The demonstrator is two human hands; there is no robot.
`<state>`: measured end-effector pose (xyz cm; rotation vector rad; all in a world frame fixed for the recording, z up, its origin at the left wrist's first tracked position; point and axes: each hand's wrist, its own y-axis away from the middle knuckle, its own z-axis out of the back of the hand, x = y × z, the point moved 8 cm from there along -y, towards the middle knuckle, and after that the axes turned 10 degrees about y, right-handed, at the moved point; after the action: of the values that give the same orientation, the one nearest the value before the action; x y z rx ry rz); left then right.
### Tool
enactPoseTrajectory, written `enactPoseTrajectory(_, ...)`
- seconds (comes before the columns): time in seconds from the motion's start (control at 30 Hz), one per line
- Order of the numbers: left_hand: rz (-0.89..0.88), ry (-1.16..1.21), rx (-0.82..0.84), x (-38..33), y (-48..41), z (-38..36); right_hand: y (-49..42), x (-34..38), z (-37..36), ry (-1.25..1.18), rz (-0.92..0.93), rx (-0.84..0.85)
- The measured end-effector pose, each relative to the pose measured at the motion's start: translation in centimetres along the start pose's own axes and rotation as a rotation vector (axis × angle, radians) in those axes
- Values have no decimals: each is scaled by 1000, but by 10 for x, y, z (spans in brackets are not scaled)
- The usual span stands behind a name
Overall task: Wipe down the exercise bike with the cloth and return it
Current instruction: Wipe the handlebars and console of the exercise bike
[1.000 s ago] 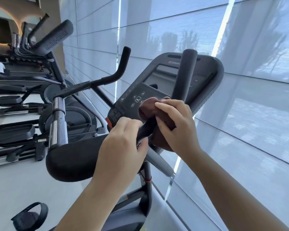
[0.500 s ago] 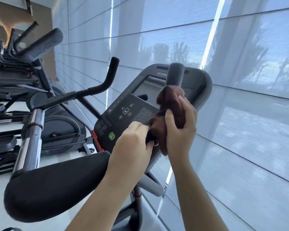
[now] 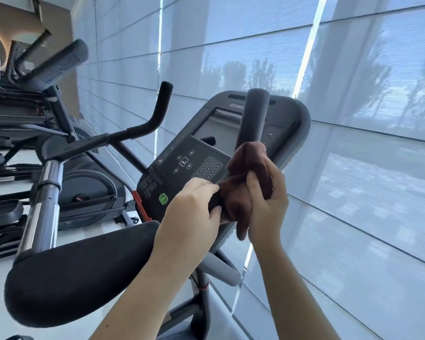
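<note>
Blinds (image 3: 353,168) behind; right hand (image 3: 268,204) clutches cloth (image 3: 248,163) round handlebar (image 3: 253,116), left hand (image 3: 192,209) grips handlebar below, hiding its middle.

Item count, head view
Hands 2: left hand (image 3: 189,212), right hand (image 3: 268,207); cloth (image 3: 245,173) 1; console (image 3: 206,148) 1; upright handlebar grips 2: near grip (image 3: 254,114), far grip (image 3: 161,106); green button (image 3: 163,199) 1.

Cannot see the handle (image 3: 254,114) where wrapped in the cloth (image 3: 243,185) under the right hand (image 3: 268,207), nor inside the gripping left hand (image 3: 192,212). Cannot read the brand lettering (image 3: 237,106) past "STAR", nor see the whole screen (image 3: 214,128), both crossed by the handle. Too small to read: printed label (image 3: 150,185). Blurred and cut by the left edge: other machines (image 3: 17,104). Cropped at the bottom: left forearm (image 3: 138,298), right forearm (image 3: 287,290).
</note>
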<state>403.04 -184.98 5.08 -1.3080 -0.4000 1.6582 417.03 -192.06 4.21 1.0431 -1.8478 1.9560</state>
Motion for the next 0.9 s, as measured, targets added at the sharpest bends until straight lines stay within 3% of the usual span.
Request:
enactPoseTrajectory(0.13,13,5,-7,3,-2,0,-56,22,-2,29,50,-13)
enactPoseTrajectory(0.23,17,12,-11,5,-3,1,-95,26,-5,-100,-12,-5)
enactPoseTrajectory(0.47,24,16,14,6,-6,1,-16,-30,-4,-275,-122,66)
enactPoseTrajectory(0.7,46,39,17,8,-6,2,-96,-7,-17,-418,-191,164)
enactPoseTrajectory(0.9,45,24,20,7,-6,2,-55,-8,-6,-201,-18,122)
